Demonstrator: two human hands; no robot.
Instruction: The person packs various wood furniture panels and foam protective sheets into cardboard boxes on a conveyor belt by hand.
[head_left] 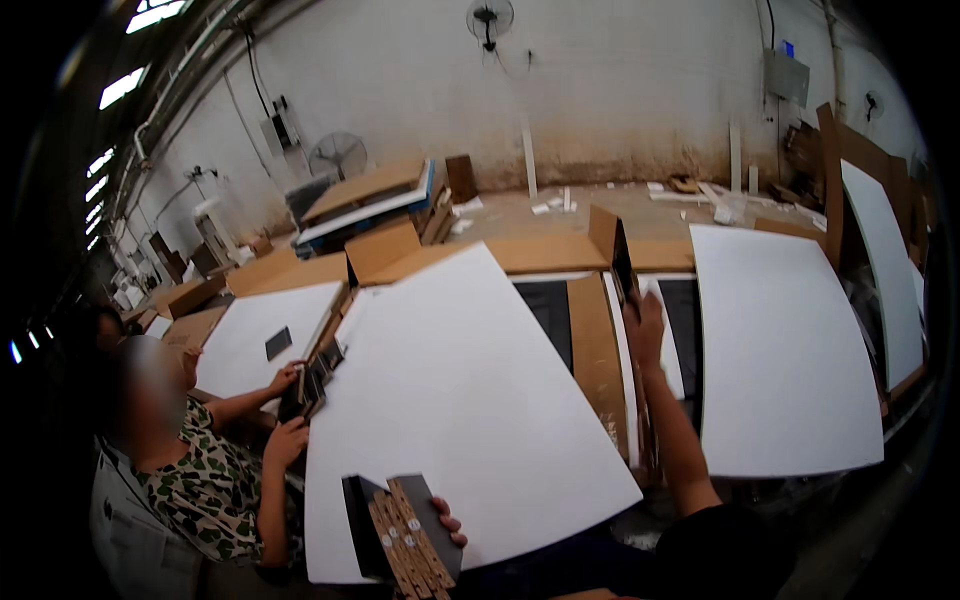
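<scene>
The large sheet (460, 400) lies at centre on the work surface, with the left hand (448, 524) at its 6 o'clock edge holding a stack of flat pieces (405, 535), and a co-worker's hands (288, 410) on a second stack (315, 375) at its 9 o'clock edge. At 3 o'clock of it stands a cardboard strip (598, 350), then the raised right hand (643, 330) gripping a flat piece (623, 262), then another sheet (785, 350). At 12 o'clock, cardboard boxes (380, 215) lie before the wall (600, 90).

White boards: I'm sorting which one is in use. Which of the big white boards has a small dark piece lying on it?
The far-left white board, beside the co-worker: a small dark piece lies on it. The middle board and right board are bare.
</scene>
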